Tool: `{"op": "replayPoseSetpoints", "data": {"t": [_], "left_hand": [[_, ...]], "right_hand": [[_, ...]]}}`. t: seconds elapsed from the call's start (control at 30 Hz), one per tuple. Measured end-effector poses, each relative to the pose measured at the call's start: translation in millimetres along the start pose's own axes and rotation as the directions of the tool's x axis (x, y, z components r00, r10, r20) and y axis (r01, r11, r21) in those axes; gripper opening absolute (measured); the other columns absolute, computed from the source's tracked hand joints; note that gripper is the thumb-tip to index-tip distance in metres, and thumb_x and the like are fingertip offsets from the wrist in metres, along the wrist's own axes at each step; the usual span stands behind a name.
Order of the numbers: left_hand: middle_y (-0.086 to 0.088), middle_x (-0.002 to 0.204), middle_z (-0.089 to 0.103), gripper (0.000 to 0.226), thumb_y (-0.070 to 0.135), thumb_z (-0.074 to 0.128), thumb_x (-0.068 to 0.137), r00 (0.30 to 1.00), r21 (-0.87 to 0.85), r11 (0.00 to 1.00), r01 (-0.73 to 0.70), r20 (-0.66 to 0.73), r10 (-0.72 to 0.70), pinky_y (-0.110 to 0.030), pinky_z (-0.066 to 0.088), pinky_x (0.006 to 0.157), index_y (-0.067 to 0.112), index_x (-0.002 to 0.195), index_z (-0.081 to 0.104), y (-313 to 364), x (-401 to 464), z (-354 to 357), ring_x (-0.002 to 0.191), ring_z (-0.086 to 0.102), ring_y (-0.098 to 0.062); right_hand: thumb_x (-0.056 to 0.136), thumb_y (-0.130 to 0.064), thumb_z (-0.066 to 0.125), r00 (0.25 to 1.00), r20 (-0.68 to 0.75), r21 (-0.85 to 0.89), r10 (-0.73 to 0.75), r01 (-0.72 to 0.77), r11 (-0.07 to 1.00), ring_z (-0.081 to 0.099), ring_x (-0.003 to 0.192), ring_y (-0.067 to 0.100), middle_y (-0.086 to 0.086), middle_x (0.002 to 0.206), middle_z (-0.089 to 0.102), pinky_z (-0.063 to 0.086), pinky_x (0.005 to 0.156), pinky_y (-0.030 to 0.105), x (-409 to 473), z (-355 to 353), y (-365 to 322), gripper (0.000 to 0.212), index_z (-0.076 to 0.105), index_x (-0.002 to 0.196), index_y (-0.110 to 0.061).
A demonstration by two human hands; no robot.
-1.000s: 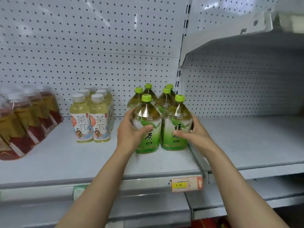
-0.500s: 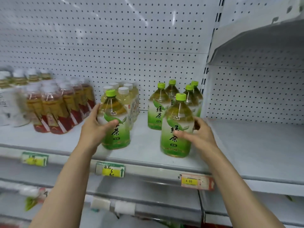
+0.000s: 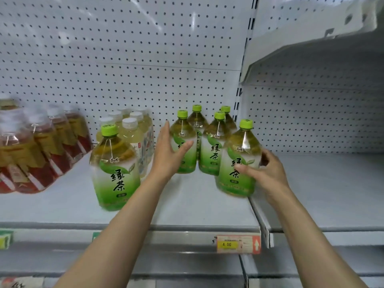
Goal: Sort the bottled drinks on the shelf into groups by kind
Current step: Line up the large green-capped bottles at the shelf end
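The right hand (image 3: 268, 173) grips a green tea bottle (image 3: 239, 163) at its label, fingers curled round the body; the bottle stands upright on the shelf (image 3: 187, 206), cap up, just in front and right of the green tea cluster (image 3: 199, 142). The left hand (image 3: 169, 151) is spread, fingers straight, against the cluster's left front bottle. Well left of the cluster, a lone green tea bottle (image 3: 115, 171) stands upright, apart from both hands.

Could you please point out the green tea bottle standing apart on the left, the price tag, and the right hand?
lone green tea bottle (image 3: 116, 173): head view, label.
price tag (image 3: 238, 244): head view, middle.
right hand (image 3: 268, 173): head view, back.
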State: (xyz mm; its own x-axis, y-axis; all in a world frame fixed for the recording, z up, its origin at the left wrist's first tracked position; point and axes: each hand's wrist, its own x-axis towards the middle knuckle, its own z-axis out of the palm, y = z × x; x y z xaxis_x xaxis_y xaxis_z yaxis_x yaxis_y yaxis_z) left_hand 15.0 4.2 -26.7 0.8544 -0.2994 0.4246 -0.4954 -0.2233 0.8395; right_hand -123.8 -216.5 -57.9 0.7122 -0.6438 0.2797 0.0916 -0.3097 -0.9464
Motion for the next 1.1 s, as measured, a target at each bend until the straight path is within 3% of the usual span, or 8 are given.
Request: {"op": "replayPoseSetpoints", "data": {"t": [0.1,0.17,0.23,0.3,0.43,0.77,0.97,1.1], "left_hand": [[0.002,0.169,0.016,0.103,0.043,0.076,0.085,0.981,-0.104,0.976,0.193,0.022,-0.191,-0.051,0.021,0.122,0.030,0.162,0.009,-21.3,28.9,8.6,0.154,0.017,-0.022],[-0.001,0.166,0.025,0.105,0.038,0.080,0.082,0.961,-0.176,0.945,0.276,0.052,-0.271,-0.057,0.027,0.119,0.032,0.161,0.010,-37.3,38.9,13.3,0.151,0.026,-0.027],[-0.002,0.161,0.037,0.112,0.042,0.085,0.074,0.957,-0.184,0.939,0.289,0.057,-0.284,-0.059,0.034,0.116,0.035,0.160,0.013,-49.7,43.1,18.8,0.146,0.037,-0.028],[-0.003,0.154,0.048,0.126,0.059,0.089,0.052,0.952,-0.185,0.934,0.307,0.067,-0.300,-0.062,0.040,0.110,0.041,0.156,0.021,-57.2,47.5,23.2,0.138,0.047,-0.030],[0.002,0.128,0.068,0.129,0.076,0.089,0.023,0.955,-0.230,0.928,0.294,0.101,-0.278,-0.058,0.054,0.094,0.046,0.140,0.043,-78.9,66.0,31.8,0.113,0.067,-0.028],[0.009,0.109,0.071,0.081,0.032,0.094,0.064,0.962,-0.150,0.958,0.246,0.158,-0.222,-0.046,0.057,0.093,0.034,0.135,0.055,-43.2,63.9,39.2,0.103,0.068,-0.018],[0.009,0.108,0.062,0.090,0.036,0.090,0.070,0.965,-0.096,0.968,0.232,0.150,-0.216,-0.039,0.053,0.095,0.031,0.147,0.044,-39.8,61.6,47.3,0.105,0.060,-0.018],[0.005,0.119,0.066,0.094,0.042,0.092,0.065,0.963,-0.097,0.963,0.253,0.125,-0.240,-0.047,0.053,0.099,0.033,0.145,0.044,-38.7,58.2,50.0,0.112,0.061,-0.022]], "right_hand": [[0.040,-0.042,0.098,0.999,-0.049,-0.008,0.007,-0.008,1.000,0.063,0.110,0.017,0.001,0.126,0.064,0.054,0.099,0.047,11.4,-21.7,4.1,0.088,0.062,0.119,-0.027],[0.034,-0.052,0.098,0.997,-0.075,-0.021,0.006,-0.008,1.000,0.064,0.113,0.019,0.003,0.129,0.062,0.056,0.096,0.043,18.0,-33.5,12.1,0.100,0.061,0.124,-0.027],[0.032,-0.055,0.097,0.997,-0.081,-0.008,0.001,-0.001,1.000,0.064,0.114,0.018,0.003,0.130,0.063,0.057,0.087,0.032,21.3,-41.5,19.0,0.105,0.061,0.126,-0.028],[0.048,-0.036,0.098,0.999,-0.052,-0.001,-0.013,0.013,1.000,0.066,0.112,0.015,-0.001,0.125,0.067,0.056,0.077,0.021,24.0,-48.4,20.7,0.091,0.060,0.130,-0.025],[0.059,-0.021,0.096,1.000,-0.019,0.010,-0.015,0.016,1.000,0.063,0.119,0.014,-0.004,0.126,0.069,0.054,0.084,0.028,34.0,-60.5,26.2,0.086,0.058,0.135,-0.027],[0.042,-0.040,0.096,0.999,0.045,0.075,-0.026,0.023,0.997,0.065,0.119,0.017,-0.002,0.122,0.072,0.054,0.095,0.039,46.7,-68.7,35.2,0.096,0.062,0.131,-0.028],[0.050,-0.015,0.096,0.996,0.077,0.116,-0.043,0.034,0.993,0.066,0.113,0.013,-0.001,0.119,0.073,0.054,0.080,0.021,41.6,-67.3,29.8,0.089,0.062,0.131,-0.021],[0.049,-0.021,0.094,0.994,0.102,0.117,-0.047,0.035,0.993,0.066,0.114,0.011,-0.003,0.119,0.073,0.054,0.080,0.021,35.0,-67.4,27.8,0.086,0.063,0.129,-0.025]]}}
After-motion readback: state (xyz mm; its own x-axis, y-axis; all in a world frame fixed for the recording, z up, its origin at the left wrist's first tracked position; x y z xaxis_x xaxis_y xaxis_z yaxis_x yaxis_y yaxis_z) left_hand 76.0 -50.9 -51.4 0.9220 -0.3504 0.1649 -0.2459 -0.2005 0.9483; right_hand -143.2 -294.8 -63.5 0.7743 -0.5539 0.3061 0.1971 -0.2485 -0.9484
